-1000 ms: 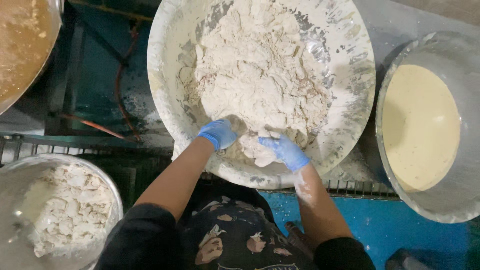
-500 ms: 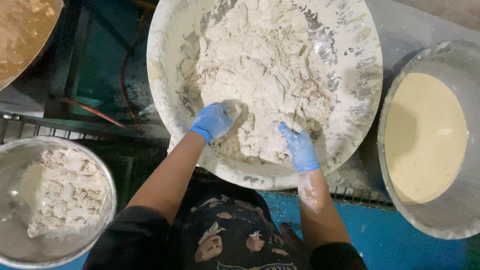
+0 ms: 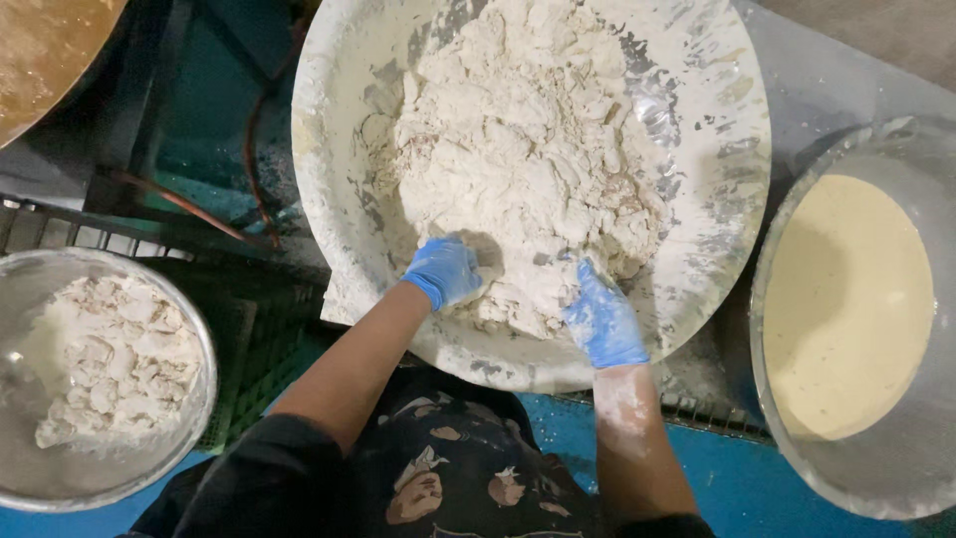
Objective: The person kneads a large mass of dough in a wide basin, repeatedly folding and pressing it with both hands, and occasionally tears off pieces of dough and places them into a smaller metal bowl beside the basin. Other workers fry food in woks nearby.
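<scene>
The fingertips of the left hand (image 3: 444,271) sink into the dough (image 3: 518,159), so whether they are curled or spread cannot be told. The right hand (image 3: 603,324) also has its fingertips buried at the dough's edge. The big bowl (image 3: 339,214) loses its far rim to the top edge. The bowl of batter (image 3: 787,299) is cut by the right edge, and the metal bowl of dough pieces (image 3: 204,359) by the left. The brown pan (image 3: 40,50) shows only a corner at the top left. Both arms are cut off at the bottom edge.
</scene>
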Available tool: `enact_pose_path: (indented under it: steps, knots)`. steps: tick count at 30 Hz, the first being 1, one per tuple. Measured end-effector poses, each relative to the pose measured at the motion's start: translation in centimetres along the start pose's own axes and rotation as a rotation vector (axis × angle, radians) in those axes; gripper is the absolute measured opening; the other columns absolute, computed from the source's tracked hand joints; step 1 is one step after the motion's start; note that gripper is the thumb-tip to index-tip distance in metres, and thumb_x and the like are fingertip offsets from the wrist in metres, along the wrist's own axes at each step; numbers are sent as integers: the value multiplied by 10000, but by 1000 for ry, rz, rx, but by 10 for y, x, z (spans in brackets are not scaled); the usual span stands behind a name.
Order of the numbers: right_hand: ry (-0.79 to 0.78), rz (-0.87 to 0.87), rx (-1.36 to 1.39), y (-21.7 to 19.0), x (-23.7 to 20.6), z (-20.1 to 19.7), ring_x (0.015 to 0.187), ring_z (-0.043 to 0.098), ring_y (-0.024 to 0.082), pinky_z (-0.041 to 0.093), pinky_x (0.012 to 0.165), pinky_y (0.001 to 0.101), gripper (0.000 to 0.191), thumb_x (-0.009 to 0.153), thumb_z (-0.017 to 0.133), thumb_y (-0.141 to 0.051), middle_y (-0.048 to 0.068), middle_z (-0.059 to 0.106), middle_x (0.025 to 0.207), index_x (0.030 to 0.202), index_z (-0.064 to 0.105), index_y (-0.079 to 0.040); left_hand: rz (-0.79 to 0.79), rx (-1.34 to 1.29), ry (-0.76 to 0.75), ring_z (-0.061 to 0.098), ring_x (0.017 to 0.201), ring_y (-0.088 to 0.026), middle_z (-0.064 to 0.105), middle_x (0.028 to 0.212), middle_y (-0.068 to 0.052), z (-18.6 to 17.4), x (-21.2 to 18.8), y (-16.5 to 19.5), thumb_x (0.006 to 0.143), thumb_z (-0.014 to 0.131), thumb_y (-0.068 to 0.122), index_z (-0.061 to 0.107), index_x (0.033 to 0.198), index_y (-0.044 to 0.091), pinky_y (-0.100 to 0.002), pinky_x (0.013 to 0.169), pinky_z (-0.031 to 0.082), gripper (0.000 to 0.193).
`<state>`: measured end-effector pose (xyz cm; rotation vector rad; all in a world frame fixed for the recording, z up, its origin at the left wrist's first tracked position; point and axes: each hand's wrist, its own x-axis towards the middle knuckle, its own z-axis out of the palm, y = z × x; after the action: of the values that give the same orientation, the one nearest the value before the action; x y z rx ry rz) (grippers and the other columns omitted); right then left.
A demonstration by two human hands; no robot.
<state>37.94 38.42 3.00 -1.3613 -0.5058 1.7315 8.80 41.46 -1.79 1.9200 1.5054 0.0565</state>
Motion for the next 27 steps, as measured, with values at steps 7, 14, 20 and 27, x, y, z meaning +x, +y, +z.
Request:
enact_pose_path:
  steps: [7, 14, 20, 27]
  knots:
    - [12, -109, -186, -6, -7, 17, 656, 618, 78, 521, 577, 266, 342, 971, 641, -123, 5, 737, 947, 1293, 660, -8, -4, -218, -7, 705, 918, -343, 760, 1002, -155, -21, 2, 1, 830, 702, 438, 805, 1030, 161, -425, 849, 544, 357]
    - [40, -177, -66, -25, -8, 41, 573, 531, 57, 418, 473, 236, 173, 984, 694, -18, -20, 661, 864, 1154, 700, -50, -405, -1014, -2, 627, 724, -185, 733, 848, -98, -50, -13, 0, 840, 775, 286, 802, 1039, 29, -347, 686, 525, 326]
    - [136, -258, -178, -58, -27, 94, 607, 587, 54, 453, 509, 212, 184, 963, 661, -53, -27, 698, 850, 1139, 697, -96, -285, -1632, 99, 628, 772, -107, 697, 901, -3, -38, -15, 2, 842, 810, 233, 726, 1176, 42, -312, 720, 542, 394]
    - [-110, -92, -217, -64, -28, 172, 928, 589, 134, 435, 824, 291, 304, 1076, 530, -271, 20, 668, 1123, 1293, 633, -85, -107, -2029, 287, 620, 854, -122, 669, 1020, -18, -76, -71, -7, 882, 782, 253, 582, 1397, -3, -284, 747, 567, 609]
